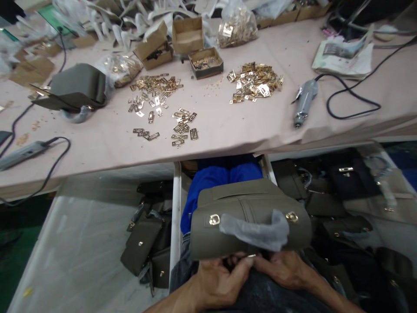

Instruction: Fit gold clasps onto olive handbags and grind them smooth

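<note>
An olive-green handbag (228,204) rests on my lap, its top handle (254,230) wrapped in clear plastic and gold fittings at each end of it. My left hand (218,280) is closed at the bag's near edge, thumb and fingers pinching there. From the other side my right hand (283,269) is closed on the same edge, its thumb close to the left one. Between the thumbs shows a small gold metal piece (251,256); which hand grips it I cannot tell. Several fingers are hidden under the bag.
Across the pink-covered table (224,126) lie gold metal plates (184,126) in piles, a small parts box (206,63), another olive bag (78,84) and corded electric screwdrivers (306,102). Finished-looking bags fill a left bin (97,234) and a right bin (378,234).
</note>
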`<act>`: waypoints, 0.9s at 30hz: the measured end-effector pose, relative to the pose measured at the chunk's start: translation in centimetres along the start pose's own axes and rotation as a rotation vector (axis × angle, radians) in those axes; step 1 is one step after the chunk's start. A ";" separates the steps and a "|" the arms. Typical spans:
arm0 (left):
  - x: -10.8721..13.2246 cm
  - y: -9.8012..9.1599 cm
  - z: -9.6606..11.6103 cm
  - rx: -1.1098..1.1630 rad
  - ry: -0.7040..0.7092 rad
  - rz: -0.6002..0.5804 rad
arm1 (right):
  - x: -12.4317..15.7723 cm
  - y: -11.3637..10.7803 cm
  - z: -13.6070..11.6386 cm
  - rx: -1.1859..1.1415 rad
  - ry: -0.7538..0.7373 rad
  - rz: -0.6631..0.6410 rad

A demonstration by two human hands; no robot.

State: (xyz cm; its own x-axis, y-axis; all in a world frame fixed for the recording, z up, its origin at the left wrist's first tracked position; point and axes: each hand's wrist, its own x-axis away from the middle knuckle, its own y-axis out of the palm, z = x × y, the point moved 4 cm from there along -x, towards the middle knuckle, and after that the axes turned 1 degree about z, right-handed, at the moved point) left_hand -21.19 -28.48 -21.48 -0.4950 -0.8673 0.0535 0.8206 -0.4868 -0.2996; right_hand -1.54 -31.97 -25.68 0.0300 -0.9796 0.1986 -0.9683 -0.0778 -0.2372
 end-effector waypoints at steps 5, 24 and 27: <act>-8.0 -2.0 1.6 0.452 -0.273 0.243 | -3.6 -1.3 -3.7 -0.247 -0.160 0.067; -16.9 -3.7 2.3 0.806 -0.302 0.292 | -12.9 -0.5 -7.1 -0.597 -0.089 0.229; -17.1 -3.4 2.4 0.844 -0.310 0.292 | -13.4 0.1 -7.0 -0.790 -0.046 0.245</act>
State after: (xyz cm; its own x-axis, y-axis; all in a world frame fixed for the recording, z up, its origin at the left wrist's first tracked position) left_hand -14.87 -12.26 -19.06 -0.2383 -0.8969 0.3726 0.8960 -0.0550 0.4405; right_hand -3.73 -17.60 -21.72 -0.2106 -0.9599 0.1849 -0.8371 0.2747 0.4730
